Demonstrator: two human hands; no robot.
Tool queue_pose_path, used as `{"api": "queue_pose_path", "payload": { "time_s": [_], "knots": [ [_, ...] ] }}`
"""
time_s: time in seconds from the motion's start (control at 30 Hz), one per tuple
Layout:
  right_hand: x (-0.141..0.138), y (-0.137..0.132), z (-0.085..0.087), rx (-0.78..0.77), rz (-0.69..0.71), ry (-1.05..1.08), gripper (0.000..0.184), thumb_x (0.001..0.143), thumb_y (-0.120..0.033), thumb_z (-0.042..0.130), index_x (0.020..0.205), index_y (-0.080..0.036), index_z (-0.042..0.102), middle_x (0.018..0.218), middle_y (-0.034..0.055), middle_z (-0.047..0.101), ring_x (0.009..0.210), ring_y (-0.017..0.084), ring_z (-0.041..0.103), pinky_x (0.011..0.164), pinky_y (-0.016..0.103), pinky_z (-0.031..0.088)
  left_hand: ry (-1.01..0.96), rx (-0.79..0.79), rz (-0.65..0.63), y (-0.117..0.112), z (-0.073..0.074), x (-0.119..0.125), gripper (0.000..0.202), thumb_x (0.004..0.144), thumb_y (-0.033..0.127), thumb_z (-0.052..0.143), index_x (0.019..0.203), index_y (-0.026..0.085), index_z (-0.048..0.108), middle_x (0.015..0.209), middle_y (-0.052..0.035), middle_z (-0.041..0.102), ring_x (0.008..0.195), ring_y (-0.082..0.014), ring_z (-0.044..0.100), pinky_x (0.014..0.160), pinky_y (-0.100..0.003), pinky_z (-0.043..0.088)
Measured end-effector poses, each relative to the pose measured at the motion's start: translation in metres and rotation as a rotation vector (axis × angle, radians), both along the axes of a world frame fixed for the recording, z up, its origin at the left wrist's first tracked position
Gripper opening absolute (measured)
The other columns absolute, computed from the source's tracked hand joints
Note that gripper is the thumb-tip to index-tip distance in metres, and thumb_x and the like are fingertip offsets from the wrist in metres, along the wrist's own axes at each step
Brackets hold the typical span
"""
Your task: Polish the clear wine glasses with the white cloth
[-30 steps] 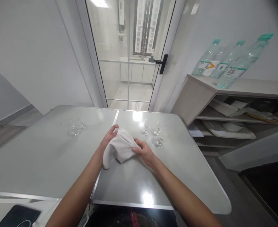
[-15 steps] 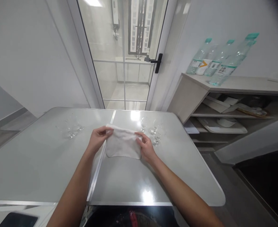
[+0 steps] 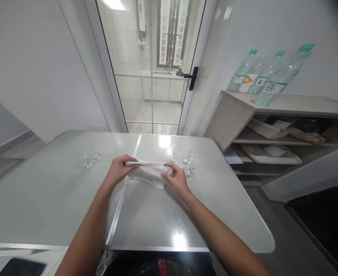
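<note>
Plain white cloth [image 3: 151, 173], grey tabletop [image 3: 154, 220]

One left hand [image 3: 121, 168] and one right hand [image 3: 178, 179] make two. There is one cloth [image 3: 150, 174] and one table [image 3: 56, 203]. At least three right-side glasses [image 3: 190, 173] are there. The left-side glasses [image 3: 88, 165] are more than one, but too see-through to count. There are at least four bottles [image 3: 273, 87], one cupboard [image 3: 232, 115], one door [image 3: 200, 50] and one door handle [image 3: 193, 78].

white bottle label [image 3: 248, 82]: orange chevron [image 3: 249, 79] | other bottle labels [image 3: 273, 87]: illegible
</note>
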State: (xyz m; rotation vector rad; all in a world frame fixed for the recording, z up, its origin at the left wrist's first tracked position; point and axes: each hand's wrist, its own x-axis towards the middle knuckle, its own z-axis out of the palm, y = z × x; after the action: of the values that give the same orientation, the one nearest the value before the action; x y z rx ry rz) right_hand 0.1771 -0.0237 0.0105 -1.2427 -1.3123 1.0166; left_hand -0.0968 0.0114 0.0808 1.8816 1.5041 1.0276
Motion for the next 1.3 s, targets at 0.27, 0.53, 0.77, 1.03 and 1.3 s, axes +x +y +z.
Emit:
{"api": "queue_pose_path", "payload": {
  "time_s": [0.27, 0.53, 0.77, 1.03, 1.3],
  "knots": [
    [-0.004, -0.009, 0.008, 0.328, 0.058, -0.366, 0.005, 0.074, -0.021, 0.072, 0.078, -0.022, 0.071, 0.124, 0.0107, 0.061, 0.117, 0.031, 0.05, 0.104, 0.047, 0.039, 0.018, 0.464, 0.392, -0.015, 0.015, -0.046, 0.032, 0.084, 0.041, 0.078, 0.11, 0.022, 0.075, 0.108, -0.005, 0.06, 0.09, -0.0182, 0.06, 0.077, -0.033, 0.052],
    [-0.011, -0.012, 0.016, -0.488, 0.207, 0.541, 0.025, 0.074, -0.038, 0.075, 0.077, -0.021, 0.056, 0.067, -0.004, 0.056, 0.065, 0.015, 0.052, 0.059, 0.025, 0.039, -0.053, 0.341, 0.913, -0.002, -0.01, -0.164, 0.094, 0.045, 0.034, 0.102, 0.119, 0.013, 0.046, 0.118, -0.0088, 0.052, 0.097, -0.022, 0.055, 0.08, -0.035, 0.046],
    [-0.011, -0.014, 0.018, -0.572, 0.245, 0.715, 0.03, 0.066, -0.031, 0.083, 0.079, -0.02, 0.059, 0.068, -0.0041, 0.061, 0.063, 0.012, 0.055, 0.055, 0.022, 0.04, -0.254, 0.123, 0.814, 0.033, -0.043, -0.18, 0.074, 0.061, 0.034, 0.095, 0.109, 0.017, 0.042, 0.099, -0.004, 0.063, 0.091, -0.0197, 0.065, 0.071, -0.029, 0.047],
    [-0.014, -0.013, 0.016, -0.599, 0.254, 0.768, 0.032, 0.065, -0.032, 0.085, 0.083, -0.02, 0.062, 0.075, -0.0014, 0.064, 0.068, 0.015, 0.059, 0.061, 0.024, 0.045, -0.295, 0.421, 0.694, 0.005, -0.015, -0.14, 0.06, 0.082, 0.041, 0.081, 0.132, 0.02, 0.054, 0.123, -0.0103, 0.069, 0.096, -0.0238, 0.073, 0.077, -0.037, 0.057],
    [-0.008, -0.021, 0.019, 0.024, 0.088, 0.383, 0.029, 0.092, -0.049, 0.067, 0.086, -0.024, 0.055, 0.082, -0.0023, 0.051, 0.075, 0.016, 0.047, 0.073, 0.026, 0.043, 0.183, 0.337, -0.055, -0.022, -0.014, 0.007, 0.052, 0.084, 0.05, 0.08, 0.13, 0.029, 0.068, 0.119, -0.0048, 0.073, 0.078, -0.0162, 0.074, 0.074, -0.03, 0.06]
  ]
}}
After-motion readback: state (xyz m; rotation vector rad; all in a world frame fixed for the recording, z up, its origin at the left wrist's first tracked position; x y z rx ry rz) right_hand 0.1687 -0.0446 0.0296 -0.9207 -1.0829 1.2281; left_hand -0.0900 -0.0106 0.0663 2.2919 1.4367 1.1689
